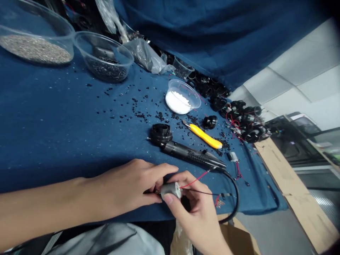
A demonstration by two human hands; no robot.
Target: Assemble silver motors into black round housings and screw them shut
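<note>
Between my fingers is a small silver electric motor (170, 190) with a red and a black wire coming from its right end. My right hand (198, 209) is closed around it, thumb on its near side. At the motor's left end the fingers of my left hand (140, 184) come together, pinching there; what lies right between those fingertips is hidden. The wires run right to a small circuit piece (220, 201). Just beyond my hands lies a black corded tool (193, 154) with a ribbed grip, a round black part (160, 134) at its left end.
A yellow-handled cutter (204, 135) lies among scattered black bits. Behind are a tub of white grains (178, 102), a tub of dark screws (106, 71) and a larger tub (37, 49). Another motor (233, 157) and piled black wired parts (247, 120) are at right.
</note>
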